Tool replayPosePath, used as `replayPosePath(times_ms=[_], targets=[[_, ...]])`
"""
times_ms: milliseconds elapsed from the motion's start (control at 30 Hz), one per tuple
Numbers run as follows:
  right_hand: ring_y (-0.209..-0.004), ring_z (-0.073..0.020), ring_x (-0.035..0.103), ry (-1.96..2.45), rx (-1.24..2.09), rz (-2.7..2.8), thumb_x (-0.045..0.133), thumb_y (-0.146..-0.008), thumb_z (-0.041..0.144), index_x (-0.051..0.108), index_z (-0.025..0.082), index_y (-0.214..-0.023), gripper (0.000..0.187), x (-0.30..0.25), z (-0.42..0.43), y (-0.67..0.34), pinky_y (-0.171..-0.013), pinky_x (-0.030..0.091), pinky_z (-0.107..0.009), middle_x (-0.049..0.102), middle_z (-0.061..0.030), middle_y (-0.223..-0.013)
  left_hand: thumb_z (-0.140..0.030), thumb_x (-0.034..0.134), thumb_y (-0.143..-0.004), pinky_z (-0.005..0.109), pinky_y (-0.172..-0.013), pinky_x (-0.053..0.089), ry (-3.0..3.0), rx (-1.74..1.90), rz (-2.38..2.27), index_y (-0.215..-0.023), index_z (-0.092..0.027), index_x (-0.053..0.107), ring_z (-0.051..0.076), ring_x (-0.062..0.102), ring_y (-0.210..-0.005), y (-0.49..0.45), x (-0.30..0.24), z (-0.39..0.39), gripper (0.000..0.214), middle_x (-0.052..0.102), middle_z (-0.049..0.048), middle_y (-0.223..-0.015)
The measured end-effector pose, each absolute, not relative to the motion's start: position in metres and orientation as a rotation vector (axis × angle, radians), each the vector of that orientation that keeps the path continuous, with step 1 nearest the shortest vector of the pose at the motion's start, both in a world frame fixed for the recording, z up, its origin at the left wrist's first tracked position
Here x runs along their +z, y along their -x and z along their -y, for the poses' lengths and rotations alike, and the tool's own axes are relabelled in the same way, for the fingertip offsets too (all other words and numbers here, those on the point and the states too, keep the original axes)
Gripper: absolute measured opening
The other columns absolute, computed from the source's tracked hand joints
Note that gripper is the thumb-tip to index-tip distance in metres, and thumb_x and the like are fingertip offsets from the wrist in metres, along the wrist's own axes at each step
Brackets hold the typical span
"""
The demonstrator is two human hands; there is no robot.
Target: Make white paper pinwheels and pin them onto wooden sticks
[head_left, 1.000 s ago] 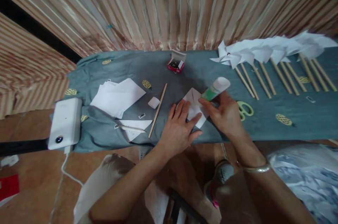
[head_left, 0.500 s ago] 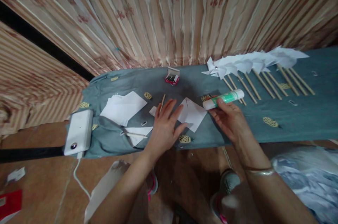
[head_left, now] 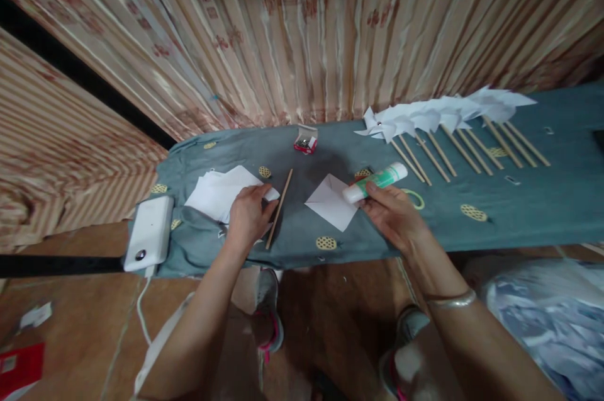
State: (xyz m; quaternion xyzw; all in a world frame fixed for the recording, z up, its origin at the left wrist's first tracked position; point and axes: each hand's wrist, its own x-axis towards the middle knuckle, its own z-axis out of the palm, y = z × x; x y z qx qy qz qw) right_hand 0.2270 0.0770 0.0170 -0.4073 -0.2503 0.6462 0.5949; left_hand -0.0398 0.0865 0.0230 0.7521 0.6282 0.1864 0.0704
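Note:
My right hand (head_left: 394, 209) grips a white-and-green glue stick (head_left: 376, 182), tilted over the right corner of a creased square of white paper (head_left: 334, 206). To the left, my left hand (head_left: 249, 215) is closed, thumb and fingers pinching a small white piece (head_left: 270, 193) whose kind I cannot make out. Just right of those fingers lies a thin wooden stick (head_left: 280, 209). White paper sheets (head_left: 212, 193) are piled beyond my left hand, which partly covers them.
An open red box (head_left: 306, 140) of small metal pieces stands at the back. Paper pinwheels (head_left: 434, 116) on sticks line the right side. A pale green ring (head_left: 415, 199) lies beside my right hand. A white power bank (head_left: 150, 233) with a cable sits at the left end of the cloth-covered table (head_left: 519, 212).
My left hand has moved left, away from the creased paper, and its spread fingers have closed on the small white piece. The glue stick has shifted slightly left over the paper's corner.

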Motion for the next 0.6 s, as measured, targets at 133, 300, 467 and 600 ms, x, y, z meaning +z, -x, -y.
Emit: replayPosePath(times_ms=[133, 300, 467, 600], targets=[[-0.076, -0.0151, 0.069, 0.921, 1.556, 0.547, 0.086, -0.057, 0.026, 0.071, 0.02, -0.077, 0.026, 0.016, -0.074, -0.217, -0.066, 0.059, -0.024, 0.073, 0.0002, -0.08, -0.029, 0.058, -0.08, 0.037, -0.092, 0.048, -2.057, 0.9, -1.759, -0.11, -0.021, 0.065, 0.024, 0.063, -0.101, 0.032, 0.031, -0.079, 0.032, 0.069, 0.0068, -0.11], [-0.076, -0.0139, 0.069, 0.845, 1.588, 0.47, 0.084, -0.06, 0.023, 0.067, 0.021, -0.073, 0.022, 0.014, -0.069, -0.211, -0.077, 0.06, -0.027, 0.072, 0.0022, -0.078, -0.024, 0.065, -0.075, 0.036, -0.092, 0.048, -1.847, 1.089, -1.58, -0.105, -0.021, 0.068, 0.021, 0.065, -0.095, 0.01, 0.031, -0.068, 0.03, 0.071, 0.0051, -0.105], [-0.078, -0.0146, 0.069, 0.792, 1.605, 0.424, 0.079, -0.063, 0.024, 0.065, 0.021, -0.074, 0.018, 0.016, -0.066, -0.21, -0.083, 0.059, -0.032, 0.072, 0.0025, -0.078, -0.022, 0.071, -0.07, 0.035, -0.087, 0.05, -1.66, 1.118, -1.433, -0.098, -0.02, 0.071, 0.019, 0.065, -0.087, -0.013, 0.027, -0.061, 0.029, 0.072, 0.0054, -0.097], [-0.072, -0.011, 0.066, 0.797, 1.62, 0.426, 0.077, -0.066, 0.026, 0.064, 0.022, -0.074, 0.016, 0.017, -0.066, -0.214, -0.075, 0.057, -0.025, 0.071, 0.004, -0.076, -0.023, 0.077, -0.063, 0.032, -0.084, 0.051, -1.325, 1.182, -1.297, -0.097, -0.019, 0.07, 0.018, 0.065, -0.085, -0.028, 0.027, -0.059, 0.034, 0.072, 0.0039, -0.094]])
